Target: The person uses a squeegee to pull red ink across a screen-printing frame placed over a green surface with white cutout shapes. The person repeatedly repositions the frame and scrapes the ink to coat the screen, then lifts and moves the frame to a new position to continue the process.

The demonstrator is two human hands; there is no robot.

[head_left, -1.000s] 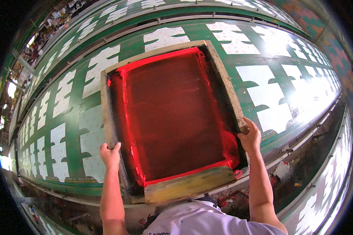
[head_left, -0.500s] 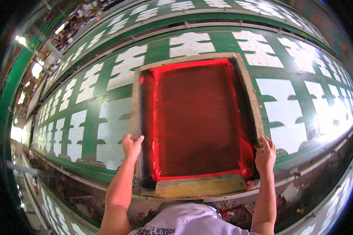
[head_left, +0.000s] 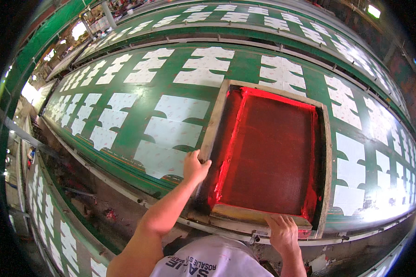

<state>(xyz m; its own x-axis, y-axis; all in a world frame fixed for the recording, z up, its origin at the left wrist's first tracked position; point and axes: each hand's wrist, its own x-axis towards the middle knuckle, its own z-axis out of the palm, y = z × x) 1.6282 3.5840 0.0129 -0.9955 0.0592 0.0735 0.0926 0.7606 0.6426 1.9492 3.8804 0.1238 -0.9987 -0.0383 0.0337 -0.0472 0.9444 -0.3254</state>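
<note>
A wooden-framed printing screen (head_left: 275, 147) with dark red mesh and bright red ink along its inner edges rests on the long green table, turned slightly. My left hand (head_left: 196, 167) is closed round its left rail, thumb on top. A worn yellowish wooden squeegee bar (head_left: 242, 215) lies along the screen's near end. Over the bar's right part my right hand (head_left: 284, 231) is closed, fingers together across the top; its thumb is hidden. White cut fabric pieces (head_left: 173, 134) with small faint red prints lie flat left of the screen. Others (head_left: 351, 173) lie to its right.
A metal rail (head_left: 138, 199) with small stops runs along the near edge of the green table (head_left: 125, 159). Behind stands another long green table (head_left: 208, 30) bearing white pieces. A further table (head_left: 55, 226) with white pieces is at the lower left.
The view has shifted, and the screen now sits farther right and turned clockwise. My right hand has gone from the right rail to the near end; my left hand still grips the left rail.
</note>
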